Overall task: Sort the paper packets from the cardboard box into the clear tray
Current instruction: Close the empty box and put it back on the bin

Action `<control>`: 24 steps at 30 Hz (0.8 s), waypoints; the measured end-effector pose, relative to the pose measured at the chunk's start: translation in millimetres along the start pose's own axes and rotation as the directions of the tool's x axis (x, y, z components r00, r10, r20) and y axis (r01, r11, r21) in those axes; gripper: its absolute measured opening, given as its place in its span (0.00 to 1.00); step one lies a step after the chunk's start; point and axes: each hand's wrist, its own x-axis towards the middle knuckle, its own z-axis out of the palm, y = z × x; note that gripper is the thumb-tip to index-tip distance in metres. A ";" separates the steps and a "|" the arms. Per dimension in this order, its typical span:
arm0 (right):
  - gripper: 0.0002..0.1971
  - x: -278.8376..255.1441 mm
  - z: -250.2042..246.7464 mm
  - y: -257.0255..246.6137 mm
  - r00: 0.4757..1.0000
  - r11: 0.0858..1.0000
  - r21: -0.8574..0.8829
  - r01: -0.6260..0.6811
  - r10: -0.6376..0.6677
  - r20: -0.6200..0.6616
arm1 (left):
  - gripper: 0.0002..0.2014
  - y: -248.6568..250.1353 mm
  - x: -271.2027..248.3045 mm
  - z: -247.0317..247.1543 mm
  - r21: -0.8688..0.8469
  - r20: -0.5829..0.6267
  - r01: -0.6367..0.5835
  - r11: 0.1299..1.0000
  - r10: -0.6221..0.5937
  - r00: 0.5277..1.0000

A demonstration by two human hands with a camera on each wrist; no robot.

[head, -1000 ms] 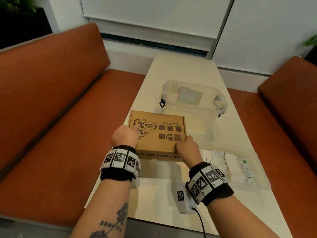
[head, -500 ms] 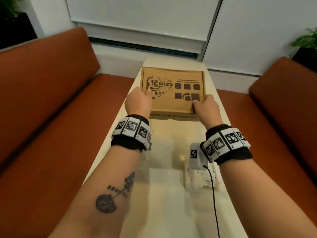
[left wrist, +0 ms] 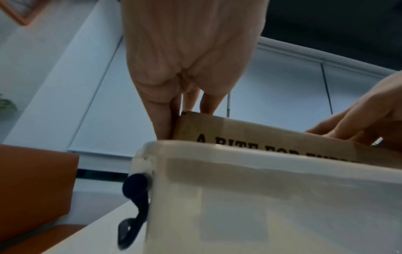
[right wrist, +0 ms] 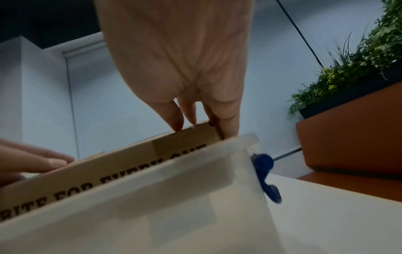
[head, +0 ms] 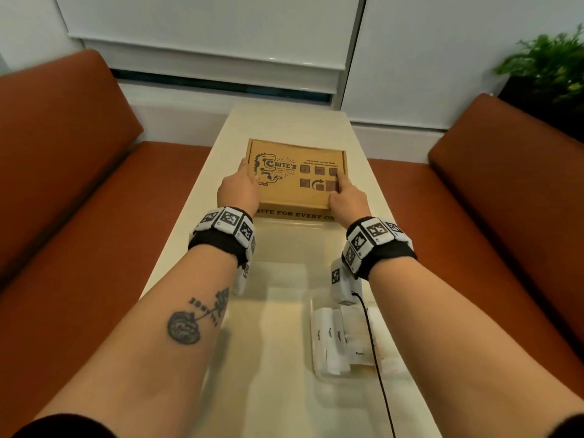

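- Cardboard box (head: 297,175), lid closed, at upper centre of the head view, past the far wall of a clear bin (left wrist: 261,189) with blue latches (left wrist: 135,197); cannot tell whether down on the table (head: 284,124) or just above it.
- Left hand (head: 237,191) clamped on the box's left edge, fingers down the side wall and thumb over the lid; right hand (head: 346,197) pinching the near right corner, forefinger stretched flat across the lid.
- Clear tray (head: 319,371) at lower right of the head view, well apart from the box, with white packets (head: 328,336) lying in rows inside.
- Probably parking the closed box at the far end, or squaring it up before opening.
- Hold level with even pressure from both sides; thin card, likely to buckle under a hard squeeze.
- Lower flat, no corner first, and clear of the bin's rim.
- Set square to the table edges and well inside them.
- Let go only once fully seated, one hand at a time.
- Mind the black cable (head: 374,349) trailing over the tray when drawing the right arm back.
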 end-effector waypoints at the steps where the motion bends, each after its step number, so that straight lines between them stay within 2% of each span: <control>1: 0.30 1.8 2.3 2.6 1.000 1.000 -0.018 -0.020 0.020 0.003 | 0.25 -0.1 2.2 2.7 0.060 0.012 -0.015 0.998 0.015 1.000; 5: 0.25 10.0 13.6 6.4 0.999 0.988 -0.152 -0.033 0.030 -0.020 | 0.22 2.7 8.5 12.5 0.308 0.052 -0.055 0.950 0.041 0.998; 11: 0.20 12.6 30.3 12.1 0.989 0.968 -0.237 -0.081 0.049 -0.137 | 0.18 2.2 9.2 28.4 0.436 0.088 -0.049 0.898 0.011 0.996; 14: 0.19 12.1 36.2 14.2 0.987 0.955 -0.285 -0.083 0.040 -0.155 | 0.17 -3.4 5.0 37.6 0.555 0.089 -0.078 0.828 0.034 0.995; 17: 0.19 12.9 38.7 15.2 0.988 0.938 -0.333 -0.094 0.046 -0.149 | 0.18 -6.9 5.4 40.3 0.580 0.098 -0.090 0.810 0.040 0.994; 22: 0.20 13.5 41.7 15.3 0.992 0.916 -0.388 -0.105 0.067 -0.110 | 0.17 -3.0 7.8 40.8 0.601 0.139 -0.063 0.797 -0.027 0.990; 24: 0.21 14.5 44.1 16.6 0.995 0.912 -0.405 -0.069 0.036 -0.089 | 0.15 -0.8 8.2 40.6 0.578 0.141 -0.118 0.807 0.043 0.989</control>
